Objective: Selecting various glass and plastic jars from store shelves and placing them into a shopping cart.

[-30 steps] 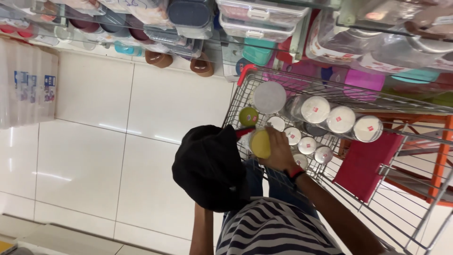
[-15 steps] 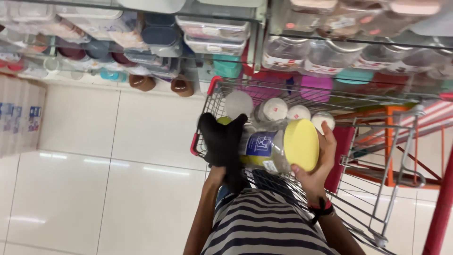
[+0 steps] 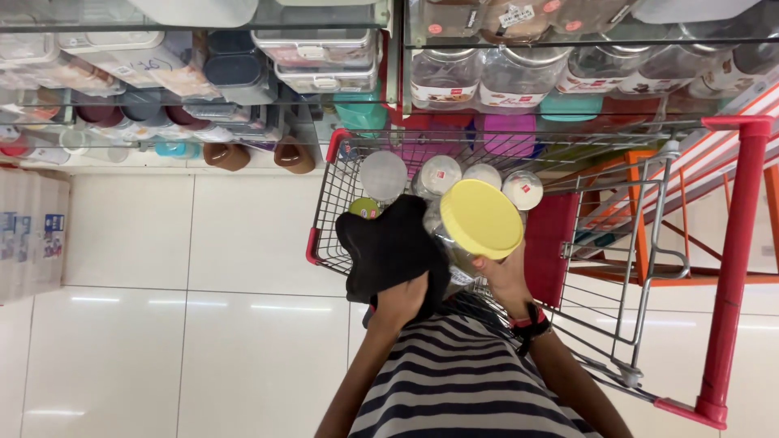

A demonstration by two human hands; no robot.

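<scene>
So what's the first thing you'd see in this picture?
The bright yellow lid of a clear jar jumps out mid-picture, held in the right hand while the left hand presses a black cloth on it. Behind them is a red-trimmed wire cart of white-lidded jars.

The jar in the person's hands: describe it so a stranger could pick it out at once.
Find the red-edged shopping cart in front of the shelves. Above it, the right hand holds a clear jar while the left hand presses a black cloth on it. Only its lid is large and yellow; those in the cart are white or grey.
</scene>
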